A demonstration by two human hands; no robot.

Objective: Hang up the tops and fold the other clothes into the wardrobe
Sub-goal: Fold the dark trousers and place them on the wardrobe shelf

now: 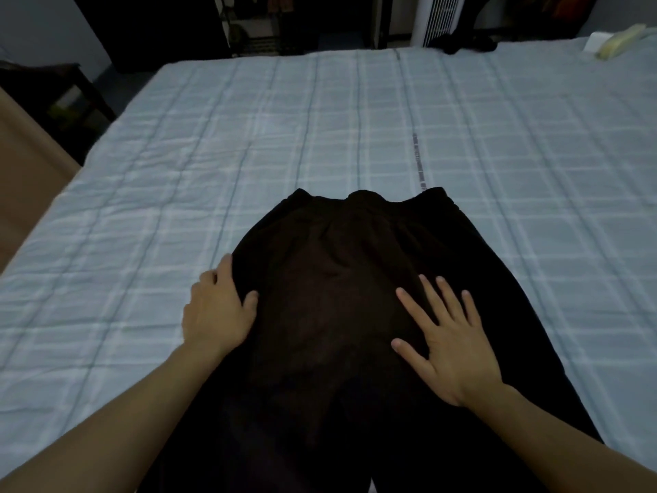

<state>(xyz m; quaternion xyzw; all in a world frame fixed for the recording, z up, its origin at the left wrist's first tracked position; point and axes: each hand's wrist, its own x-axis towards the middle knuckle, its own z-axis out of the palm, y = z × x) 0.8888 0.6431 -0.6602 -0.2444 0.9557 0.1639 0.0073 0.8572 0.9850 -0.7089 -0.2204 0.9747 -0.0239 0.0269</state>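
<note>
My right fingers (439, 300) lie straight and spread, pressed flat with the palm of my right hand (448, 346) on the black trousers (320, 279), right of the middle of the cloth and short of its right edge. My left hand (218, 311) is at the trousers' left edge: the thumb (250, 298) rests on top of the cloth and the fingers curl against the edge, so the hand grips that edge, though I cannot tell how far the fingertips reach under it. The trousers lie flat between and beneath my two hands, with the waistband (366, 199) at the end away from me and slightly rumpled, and the legs running back towards me, passing under my forearms and out of the bottom of the view. Under the trousers is the bed's pale blue checked quilt (320, 119), which spreads out to the left, to the right and beyond the waistband. Well beyond the waistband, at the far edge of the quilt, lies a dark heap of cloth (465, 44), with a white slatted tower (437, 19) standing just behind it. Far off to the trousers' right, at the quilt's corner, is a pale yellow thing (620, 44) that is too blurred to name.
</note>
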